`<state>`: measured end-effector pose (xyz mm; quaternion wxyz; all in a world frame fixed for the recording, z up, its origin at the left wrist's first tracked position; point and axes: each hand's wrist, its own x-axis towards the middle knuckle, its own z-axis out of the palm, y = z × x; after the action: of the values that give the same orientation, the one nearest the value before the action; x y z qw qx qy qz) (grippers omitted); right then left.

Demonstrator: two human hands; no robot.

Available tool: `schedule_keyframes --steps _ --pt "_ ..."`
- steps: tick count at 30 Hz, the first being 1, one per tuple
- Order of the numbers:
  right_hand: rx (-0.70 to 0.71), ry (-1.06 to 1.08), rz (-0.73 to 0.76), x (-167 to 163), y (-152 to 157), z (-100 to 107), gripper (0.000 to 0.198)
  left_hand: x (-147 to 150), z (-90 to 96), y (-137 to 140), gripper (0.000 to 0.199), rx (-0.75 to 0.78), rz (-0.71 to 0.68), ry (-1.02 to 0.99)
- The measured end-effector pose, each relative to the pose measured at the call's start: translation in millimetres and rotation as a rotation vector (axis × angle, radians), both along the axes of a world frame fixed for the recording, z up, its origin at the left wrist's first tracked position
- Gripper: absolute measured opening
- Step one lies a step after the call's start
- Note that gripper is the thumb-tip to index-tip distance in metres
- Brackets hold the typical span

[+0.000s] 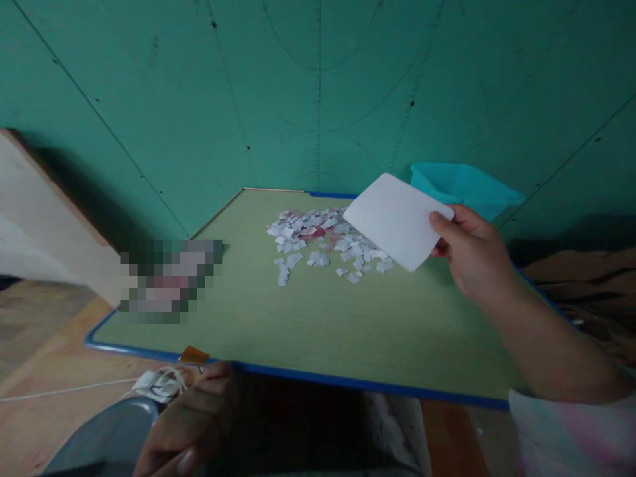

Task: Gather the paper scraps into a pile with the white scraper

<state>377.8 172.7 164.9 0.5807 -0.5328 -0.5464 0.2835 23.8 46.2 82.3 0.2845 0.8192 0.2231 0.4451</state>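
Note:
My right hand (470, 255) holds a white card (395, 220) by its right edge, tilted above the far right of a green table (318, 324). Under and left of the card lies a pile of several small white and pink paper scraps (318, 242). My left hand (191, 421) hangs below the table's near blue edge, fingers curled, touching the underside near the edge; nothing shows in it.
A blurred-out patch (169, 281) sits on the table's left side. A turquoise container (462, 185) stands behind the table at the right. White cable (159, 384) and an orange tag (193, 356) lie by the near edge. Green wall behind; wooden floor left.

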Motion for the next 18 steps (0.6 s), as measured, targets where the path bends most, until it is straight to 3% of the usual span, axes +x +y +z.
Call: schedule_keyframes --steps 3,8,12,18 --pt "0.039 -0.151 -0.097 6 1 2 0.015 -4 1.1 4 0.032 -0.011 -0.074 0.077" --pt "-0.030 -0.382 -0.144 2 -5 6 0.016 -5 -3.1 2 0.030 -0.047 -0.114 0.019" --pt "-0.052 -0.363 -0.099 -5 -11 10 0.016 -4 -2.6 -3 0.031 -0.048 0.028 0.037" --pt "-0.064 -0.371 -0.102 -9 -14 12 0.016 -9 0.1 5 0.029 0.015 -0.104 0.104"
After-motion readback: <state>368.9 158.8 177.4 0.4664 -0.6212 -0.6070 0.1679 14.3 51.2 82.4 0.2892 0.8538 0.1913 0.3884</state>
